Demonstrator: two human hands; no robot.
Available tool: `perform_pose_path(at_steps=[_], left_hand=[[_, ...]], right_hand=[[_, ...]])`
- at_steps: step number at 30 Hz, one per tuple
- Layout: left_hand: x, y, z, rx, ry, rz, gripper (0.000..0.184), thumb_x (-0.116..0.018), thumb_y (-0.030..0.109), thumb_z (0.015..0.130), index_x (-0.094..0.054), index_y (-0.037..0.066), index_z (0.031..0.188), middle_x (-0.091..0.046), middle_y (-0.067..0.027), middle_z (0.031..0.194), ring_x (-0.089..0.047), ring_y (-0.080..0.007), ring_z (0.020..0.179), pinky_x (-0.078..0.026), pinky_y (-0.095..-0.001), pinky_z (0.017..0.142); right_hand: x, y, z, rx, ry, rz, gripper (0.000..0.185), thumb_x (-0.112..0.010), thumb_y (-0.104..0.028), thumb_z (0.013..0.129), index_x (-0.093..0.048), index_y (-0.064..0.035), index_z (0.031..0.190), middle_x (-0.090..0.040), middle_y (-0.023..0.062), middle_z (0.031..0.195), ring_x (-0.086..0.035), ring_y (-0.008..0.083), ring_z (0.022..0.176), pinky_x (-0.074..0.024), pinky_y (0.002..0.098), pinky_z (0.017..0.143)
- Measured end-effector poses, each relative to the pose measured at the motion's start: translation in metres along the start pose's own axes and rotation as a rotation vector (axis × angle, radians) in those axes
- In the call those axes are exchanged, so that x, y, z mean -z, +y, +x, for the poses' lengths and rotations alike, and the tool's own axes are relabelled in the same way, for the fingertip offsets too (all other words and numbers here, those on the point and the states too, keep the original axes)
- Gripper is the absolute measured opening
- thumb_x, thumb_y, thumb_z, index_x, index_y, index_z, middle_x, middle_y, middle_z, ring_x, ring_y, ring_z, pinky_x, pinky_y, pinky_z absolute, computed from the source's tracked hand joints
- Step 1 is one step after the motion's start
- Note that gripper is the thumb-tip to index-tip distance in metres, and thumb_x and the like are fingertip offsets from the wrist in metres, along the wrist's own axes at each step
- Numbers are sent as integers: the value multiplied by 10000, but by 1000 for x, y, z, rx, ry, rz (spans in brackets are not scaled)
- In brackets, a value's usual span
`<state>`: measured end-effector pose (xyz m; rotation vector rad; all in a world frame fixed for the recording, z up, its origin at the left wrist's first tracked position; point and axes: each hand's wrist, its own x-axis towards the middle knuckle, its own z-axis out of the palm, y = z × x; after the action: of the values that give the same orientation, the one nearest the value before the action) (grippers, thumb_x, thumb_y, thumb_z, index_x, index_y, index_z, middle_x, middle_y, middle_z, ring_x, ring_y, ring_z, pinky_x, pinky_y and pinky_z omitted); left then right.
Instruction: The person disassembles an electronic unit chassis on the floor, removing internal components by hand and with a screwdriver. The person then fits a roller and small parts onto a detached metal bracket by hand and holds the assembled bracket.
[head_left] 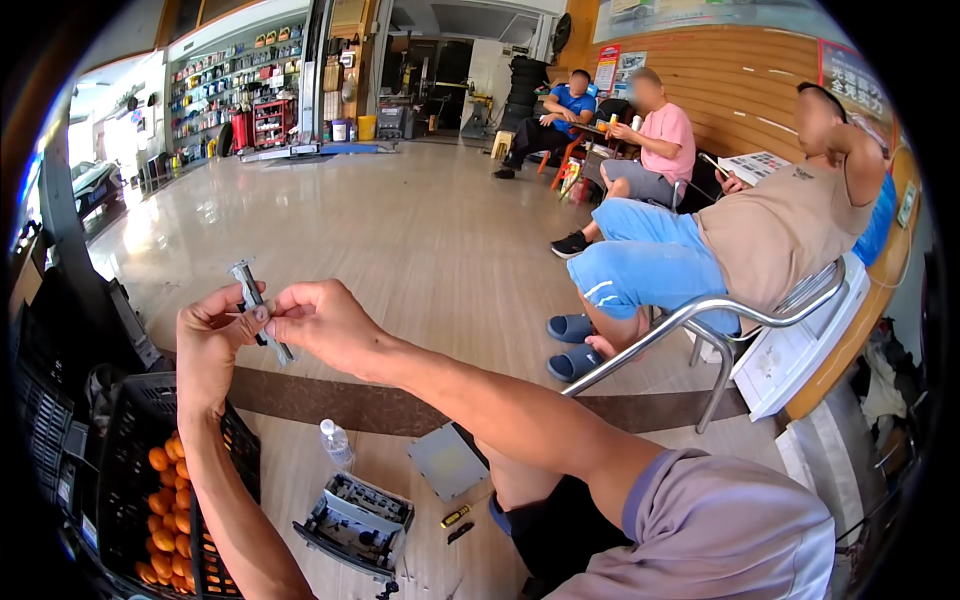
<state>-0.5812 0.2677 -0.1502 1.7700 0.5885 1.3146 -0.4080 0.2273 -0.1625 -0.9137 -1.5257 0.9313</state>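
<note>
Raised in front of me is a narrow grey-and-black part (246,283), long and thin, held at a slant. My left hand (208,345) grips it with thumb and fingers from the left. From the other side my right hand (325,325) pinches at its middle, thumb and forefinger closed; the exact contact is partly hidden by the fingers. On the floor below lies an opened grey device housing (365,515) with black inner parts. Beside it are a flat grey panel (447,465), a yellow-and-black screwdriver (455,516) and a small black tool (461,533).
A clear plastic bottle (338,447) stands behind the housing. At left is a black crate (225,545) of orange fruit (165,540). A person (790,220) sits at right on a metal-framed chair (690,310); two more sit farther back. Shelves (235,90) line the far left.
</note>
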Motion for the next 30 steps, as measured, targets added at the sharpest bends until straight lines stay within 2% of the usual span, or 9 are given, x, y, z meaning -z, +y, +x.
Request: perform_pose_path(at_steps=[7,9,12,16,19,21,30], left_hand=[[1,4,-2,13,-25,26,223,-736,42,849,-727,-10,1066,-676,5,778,-539,-56,669,-448,-229,630],[-1,7,-3,5,-37,35,214,-738,48,852,-727,-11,1058,-678,6,798,-541,-57,681,-446,-225,640],[-3,10,-1,10,-52,32,207,-737,57,862,-724,-13,1057,-677,8,812,-550,-59,702,-449,-222,655],[-7,9,2,9,-74,2,222,-731,64,875,-710,-21,1080,-679,5,827,-562,-60,721,-455,-222,668],[-7,6,4,15,-99,-1,264,-720,62,888,-682,-30,1133,-677,4,838,-570,-58,743,-459,-220,682],[-7,5,4,24,-73,1,294,-710,60,895,-659,-33,1169,-676,-2,844,-565,-60,735,-456,-219,687],[-9,13,1,30,-68,25,280,-695,112,916,-666,-25,1159,-688,-17,851,-557,-64,721,-459,-234,684]], right_hand=[[1,0,-4,35,-26,-20,125,-658,-39,914,-681,33,1014,-706,83,965,-645,123,917,-523,292,824],[1,1,-4,130,-1,19,109,-667,-31,885,-689,49,956,-721,101,907,-649,119,838,-518,281,746],[4,-1,-5,148,-2,37,104,-669,-25,885,-689,46,959,-725,98,909,-653,118,845,-521,281,755],[10,-5,-7,132,5,26,104,-677,-29,882,-690,44,955,-725,102,898,-656,121,842,-525,283,755],[13,-10,-11,101,42,-55,106,-677,-39,885,-689,46,947,-720,100,877,-646,117,795,-530,287,695],[15,-14,-12,26,50,-93,97,-660,-55,928,-673,32,969,-687,62,889,-612,98,769,-517,267,663],[20,-16,-13,48,37,-37,111,-665,-71,923,-661,30,969,-669,58,859,-609,106,750,-526,274,642]])
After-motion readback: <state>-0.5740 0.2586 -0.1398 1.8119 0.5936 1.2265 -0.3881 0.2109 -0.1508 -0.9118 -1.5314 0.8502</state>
